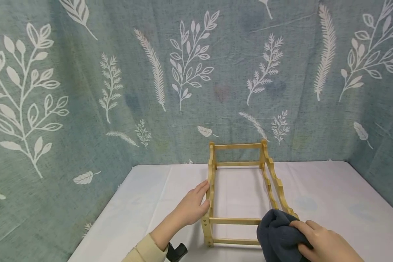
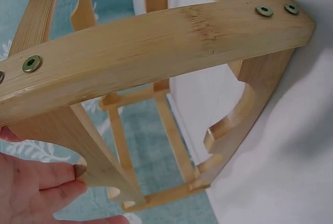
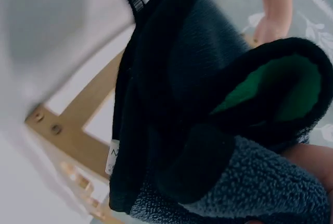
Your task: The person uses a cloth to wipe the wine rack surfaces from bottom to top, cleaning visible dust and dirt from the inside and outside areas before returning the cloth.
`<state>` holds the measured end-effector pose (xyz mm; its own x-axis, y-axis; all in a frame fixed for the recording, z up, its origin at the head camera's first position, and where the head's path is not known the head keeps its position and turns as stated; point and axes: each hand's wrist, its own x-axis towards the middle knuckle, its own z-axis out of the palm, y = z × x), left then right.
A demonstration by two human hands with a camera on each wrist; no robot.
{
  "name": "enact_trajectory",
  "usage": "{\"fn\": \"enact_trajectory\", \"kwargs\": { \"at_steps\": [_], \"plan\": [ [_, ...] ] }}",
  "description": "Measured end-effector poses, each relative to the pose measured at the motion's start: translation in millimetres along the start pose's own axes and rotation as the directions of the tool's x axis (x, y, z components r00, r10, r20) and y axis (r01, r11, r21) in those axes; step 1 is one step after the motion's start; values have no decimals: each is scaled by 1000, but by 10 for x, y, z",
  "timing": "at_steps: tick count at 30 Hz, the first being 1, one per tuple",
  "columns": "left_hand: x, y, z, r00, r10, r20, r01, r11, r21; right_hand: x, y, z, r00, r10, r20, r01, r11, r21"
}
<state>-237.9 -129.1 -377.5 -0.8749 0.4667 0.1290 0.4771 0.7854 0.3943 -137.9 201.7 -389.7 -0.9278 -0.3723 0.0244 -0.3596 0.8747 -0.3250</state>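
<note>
A light wooden rack with scalloped side rails stands on the table. My left hand touches its left side near the front post, fingers mostly straight. In the left wrist view, fingertips of the left hand meet the notched edge of a rail. My right hand grips a bunched dark blue-grey fleecy cloth at the rack's front right corner, hiding that corner. The right wrist view shows black edging on the cloth, a green inner side and a small barcode tag.
A white cover lies over the table. Behind and at both sides hangs a green-grey curtain with white leaf prints, close behind the rack's far end. A black device sits beneath the left wrist.
</note>
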Motion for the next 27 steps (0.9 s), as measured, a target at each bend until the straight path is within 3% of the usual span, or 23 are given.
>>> {"fn": "enact_trajectory", "kwargs": {
  "at_steps": [4, 6, 9, 12, 14, 15, 17, 20, 23, 27],
  "plan": [
    [21, -13, -44, 1000, 14, -10, -13, 999, 45, 11, -26, -3, 992, -129, 3, 128, 991, 32],
    [36, -22, -69, 999, 30, -18, -29, 997, 78, 52, -130, 37, 967, -254, -29, 256, 964, 74],
    [48, -37, -92, 999, 45, -17, -43, 994, 98, 177, -411, 114, 901, -426, -80, 433, 893, 124],
    [51, -47, -104, 999, 51, -1, -51, 995, 90, 363, -746, 203, 812, -562, -155, 578, 811, 90],
    [58, -49, -110, 998, 56, 18, -58, 994, 90, 489, -948, 251, 773, -598, -211, 620, 783, 51],
    [61, -51, -112, 998, 63, 26, -65, 994, 93, 544, -1030, 272, 765, -599, -236, 621, 784, 24],
    [59, -51, -120, 996, 71, 45, -75, 992, 103, 634, -1152, 308, 770, -578, -270, 600, 800, -4],
    [45, -57, -129, 995, 79, 61, -85, 990, 112, 713, -1242, 358, 805, -529, -270, 547, 837, -6],
    [30, -67, -135, 996, 72, 56, -78, 990, 119, 748, -1267, 418, 840, -500, -210, 509, 861, -13],
    [41, -73, -138, 997, 65, 35, -68, 991, 112, 809, -1267, 581, 900, -431, -58, 430, 902, -32]
  ]
}}
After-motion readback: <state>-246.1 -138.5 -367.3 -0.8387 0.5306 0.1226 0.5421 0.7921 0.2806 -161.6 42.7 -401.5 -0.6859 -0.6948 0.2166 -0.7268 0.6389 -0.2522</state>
